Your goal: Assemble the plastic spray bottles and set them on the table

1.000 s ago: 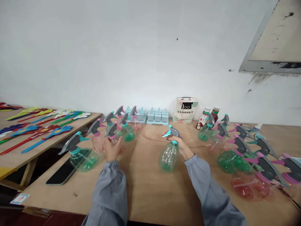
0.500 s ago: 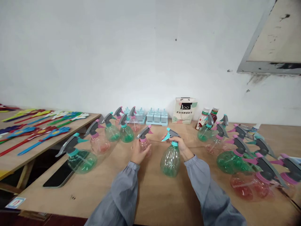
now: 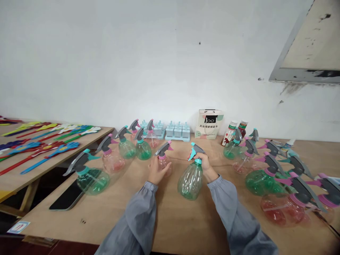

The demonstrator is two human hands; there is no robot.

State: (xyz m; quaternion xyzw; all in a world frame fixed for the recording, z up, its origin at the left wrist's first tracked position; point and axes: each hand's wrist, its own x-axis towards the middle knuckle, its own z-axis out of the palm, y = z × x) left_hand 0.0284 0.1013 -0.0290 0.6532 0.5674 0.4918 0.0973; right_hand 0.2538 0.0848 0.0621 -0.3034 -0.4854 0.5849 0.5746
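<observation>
Near the middle of the table (image 3: 175, 226), the right hand (image 3: 205, 162) is closed around the neck of a tilted green spray bottle (image 3: 190, 182); whether its base touches the wood is hard to tell. Just left, the left hand (image 3: 156, 170) curls around a pink spray bottle (image 3: 164, 163), thumb along its near side. More spray bottles (image 3: 143, 150) stand to left and right; far back are a paper bag (image 3: 208, 127) and pale blue moulds (image 3: 177, 131).
</observation>
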